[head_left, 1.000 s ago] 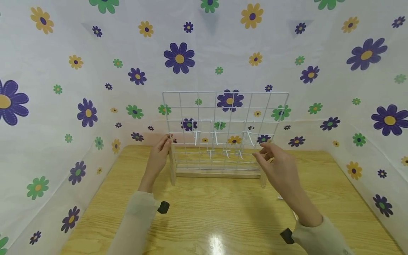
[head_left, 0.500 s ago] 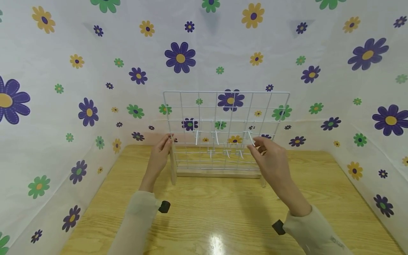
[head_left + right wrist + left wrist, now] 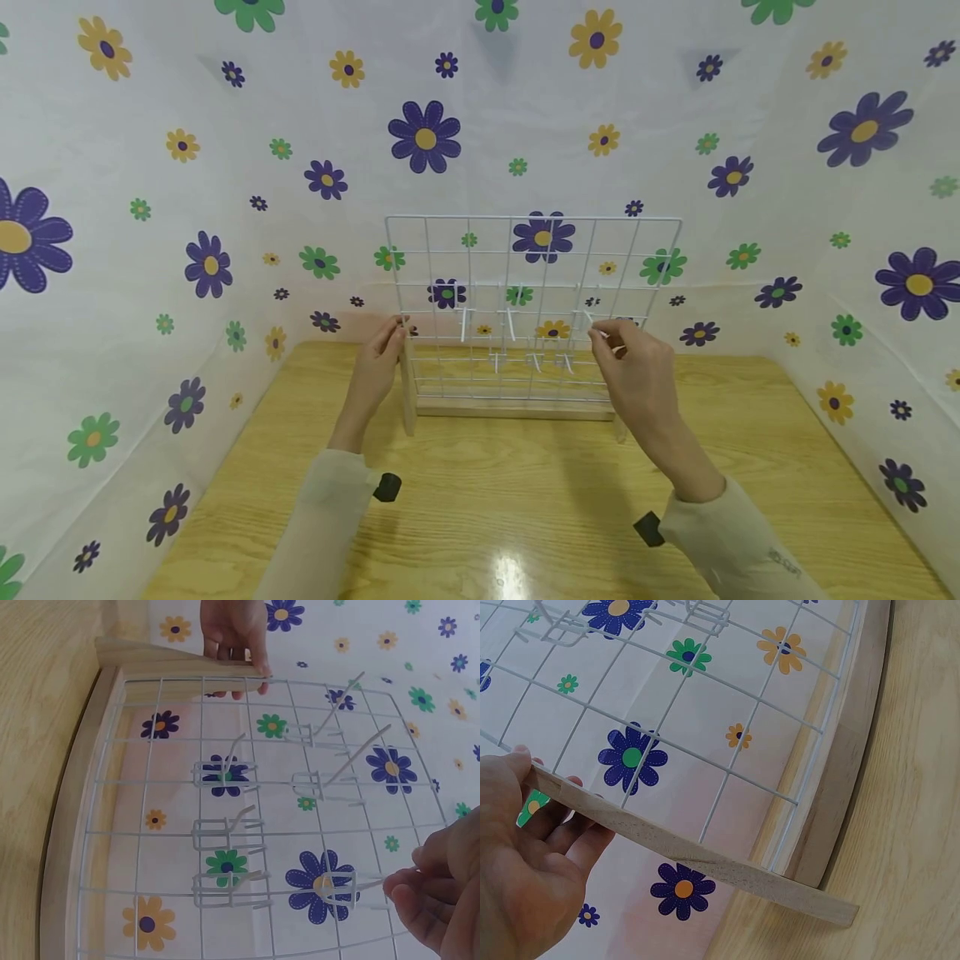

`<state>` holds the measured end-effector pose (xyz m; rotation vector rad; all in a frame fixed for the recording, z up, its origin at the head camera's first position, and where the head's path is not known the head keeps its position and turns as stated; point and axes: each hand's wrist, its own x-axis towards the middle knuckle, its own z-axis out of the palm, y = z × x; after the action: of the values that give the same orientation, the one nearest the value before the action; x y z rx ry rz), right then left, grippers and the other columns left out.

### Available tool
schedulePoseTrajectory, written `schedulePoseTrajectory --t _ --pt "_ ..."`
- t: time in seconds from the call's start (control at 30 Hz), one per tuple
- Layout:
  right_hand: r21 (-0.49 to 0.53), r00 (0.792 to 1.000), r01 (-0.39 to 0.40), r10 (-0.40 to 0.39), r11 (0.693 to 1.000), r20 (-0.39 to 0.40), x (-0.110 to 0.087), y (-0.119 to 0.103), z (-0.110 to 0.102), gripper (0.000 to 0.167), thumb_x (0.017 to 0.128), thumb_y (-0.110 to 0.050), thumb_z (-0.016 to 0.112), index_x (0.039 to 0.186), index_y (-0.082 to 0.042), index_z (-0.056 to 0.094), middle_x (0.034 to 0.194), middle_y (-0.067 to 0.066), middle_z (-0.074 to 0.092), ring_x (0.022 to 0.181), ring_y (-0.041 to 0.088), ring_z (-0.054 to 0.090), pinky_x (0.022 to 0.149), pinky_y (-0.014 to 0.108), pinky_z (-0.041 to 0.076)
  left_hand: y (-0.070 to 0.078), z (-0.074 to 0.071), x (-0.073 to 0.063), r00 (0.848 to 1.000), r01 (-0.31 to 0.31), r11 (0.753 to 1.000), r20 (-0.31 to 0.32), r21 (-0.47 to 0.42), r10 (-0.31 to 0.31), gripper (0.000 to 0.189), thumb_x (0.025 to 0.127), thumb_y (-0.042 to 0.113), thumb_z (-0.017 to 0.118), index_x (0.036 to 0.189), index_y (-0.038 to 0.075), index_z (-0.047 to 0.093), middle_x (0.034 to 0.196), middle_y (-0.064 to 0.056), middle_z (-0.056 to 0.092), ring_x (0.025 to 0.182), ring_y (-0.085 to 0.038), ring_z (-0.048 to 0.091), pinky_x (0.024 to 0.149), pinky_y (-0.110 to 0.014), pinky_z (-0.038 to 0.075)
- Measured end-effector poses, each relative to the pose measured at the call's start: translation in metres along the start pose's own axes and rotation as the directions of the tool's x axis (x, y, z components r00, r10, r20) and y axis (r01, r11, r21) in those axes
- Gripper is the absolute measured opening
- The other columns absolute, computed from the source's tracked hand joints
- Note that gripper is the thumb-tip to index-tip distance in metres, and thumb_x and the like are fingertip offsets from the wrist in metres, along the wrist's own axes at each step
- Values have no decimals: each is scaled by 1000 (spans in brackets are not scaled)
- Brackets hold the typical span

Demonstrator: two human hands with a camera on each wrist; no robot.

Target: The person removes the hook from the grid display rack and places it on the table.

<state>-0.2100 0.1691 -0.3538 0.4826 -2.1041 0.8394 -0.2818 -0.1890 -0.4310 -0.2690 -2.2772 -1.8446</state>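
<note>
A white wire grid rack (image 3: pixel 532 217) stands in a wooden frame on the table. My left hand (image 3: pixel 375 367) grips the wooden side post (image 3: pixel 697 859) at its upper end, thumb on one face and fingers behind it. At the opposite side, my right hand (image 3: pixel 641 367) pinches the prong tip of a white wire hook (image 3: pixel 341 889) between thumb and fingers. That hook is mounted on the grid at the right of the upper row. Two more hooks (image 3: pixel 321 784) are in that row, and a lower row of shorter hooks (image 3: pixel 225 834) sits beneath, their prongs pointing outward.
The wooden crossbar (image 3: pixel 510 410) runs along the rack's base. Beneath it is a wood-grain table (image 3: pixel 465 500). White flower-print sheeting (image 3: pixel 480 183) encloses the table at the back and both sides, close behind the rack.
My right hand has moved left to the hook, and its fingertips have come together on the prong. The left hand stays on the post.
</note>
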Motion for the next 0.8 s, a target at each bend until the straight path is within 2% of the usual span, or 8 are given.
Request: schedulePoseTrajectory --t 0.13,0.53,0.8 --pt "13 999 15 -15 1000 -30 2 0 1 6 91 8 74 96 9 71 79 17 73 59 24 65 61 -2 38 0 0 -1 1000 0 1000 -1 -5 0 51 112 37 47 156 11 46 157 -10 48 142 -29 48 113 -41 45" --pt "81 987 100 -88 992 -134 9 2 3 8 88 12 73 96 9 72 78 18 74 54 22 63 55 2 39 -1 1 1 1000 -21 1000 -9 9 21 51 112 35 45 155 6 46 157 -9 48 142 -28 48 112 -42 47" --pt "106 981 118 -99 987 -167 15 -1 3 4 90 8 72 94 10 71 80 20 74 56 27 67 60 2 44 -1 0 1 1000 -26 1000 -2 -10 26 53 112 34 45 156 4 43 156 -9 49 143 -26 47 113 -39 46"
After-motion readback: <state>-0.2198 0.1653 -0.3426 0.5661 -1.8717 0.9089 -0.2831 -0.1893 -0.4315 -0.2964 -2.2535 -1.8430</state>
